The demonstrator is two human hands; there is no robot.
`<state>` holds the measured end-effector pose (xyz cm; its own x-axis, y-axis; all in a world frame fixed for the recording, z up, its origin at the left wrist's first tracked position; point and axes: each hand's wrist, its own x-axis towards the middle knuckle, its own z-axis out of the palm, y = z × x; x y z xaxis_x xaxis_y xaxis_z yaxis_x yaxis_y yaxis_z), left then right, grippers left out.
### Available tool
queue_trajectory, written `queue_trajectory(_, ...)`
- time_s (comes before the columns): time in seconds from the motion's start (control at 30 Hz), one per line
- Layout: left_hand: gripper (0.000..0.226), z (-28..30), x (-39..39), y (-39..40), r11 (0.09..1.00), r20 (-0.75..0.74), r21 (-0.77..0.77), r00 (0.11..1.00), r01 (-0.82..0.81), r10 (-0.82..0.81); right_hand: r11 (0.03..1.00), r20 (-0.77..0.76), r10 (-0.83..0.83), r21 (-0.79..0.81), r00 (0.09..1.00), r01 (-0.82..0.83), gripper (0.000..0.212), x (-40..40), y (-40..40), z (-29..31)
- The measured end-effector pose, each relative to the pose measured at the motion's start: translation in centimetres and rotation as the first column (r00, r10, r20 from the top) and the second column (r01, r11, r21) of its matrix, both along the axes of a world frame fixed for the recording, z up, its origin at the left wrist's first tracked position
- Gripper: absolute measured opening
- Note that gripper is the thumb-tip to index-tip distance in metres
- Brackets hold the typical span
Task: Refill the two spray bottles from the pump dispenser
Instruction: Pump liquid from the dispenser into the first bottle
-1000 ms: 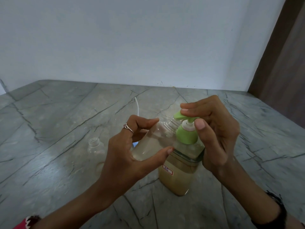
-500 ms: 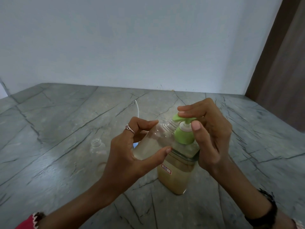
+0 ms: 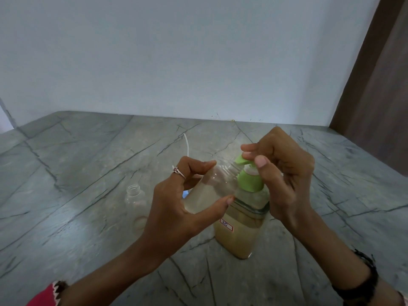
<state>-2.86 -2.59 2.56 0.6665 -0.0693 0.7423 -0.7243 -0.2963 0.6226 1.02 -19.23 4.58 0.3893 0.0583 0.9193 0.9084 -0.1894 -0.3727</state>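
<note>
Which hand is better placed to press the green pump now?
Right. The right hand already has fingers on the green pump head; the left hand holds the tilted clear bottle at its spout.

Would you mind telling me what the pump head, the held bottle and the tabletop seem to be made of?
Pump head: likely matte green plastic, opaque and evenly coloured. Held bottle, in the left hand: clear glossy plastic, probably; the pale liquid shows through. Tabletop: grey veined stone or a stone-look laminate, faintly glossy.

held bottle (image 3: 209,191) left of pump dispenser (image 3: 242,219), empty bottle (image 3: 135,202) farther left
</note>
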Motion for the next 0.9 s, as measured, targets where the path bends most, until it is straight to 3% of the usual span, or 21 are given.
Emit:
queue_trajectory(0.43, 0.038, 0.2, -0.1, 0.0, 0.999, -0.02, -0.035, 1.0, 0.007, -0.008, 0.996, -0.099, -0.085, -0.027, 0.991, 0.083, 0.012, -1.1, 0.6, 0.2)
queue_trajectory(0.63, 0.043, 0.1, -0.4, -0.1, 0.993, -0.03, -0.103, 0.998, 0.051, -0.055, 0.988, -0.198, -0.13, -0.111, 0.972, 0.109, 0.037, -3.1, 0.9, -1.5)
queue_trajectory(0.9, 0.042, 0.3, -0.4, 0.1, 0.994, -0.055, -0.094, 0.997, 0.052, -0.057, 0.999, -0.163, -0.04, 0.03, 0.986, 0.046, 0.019, -2.2, 0.8, -0.5)
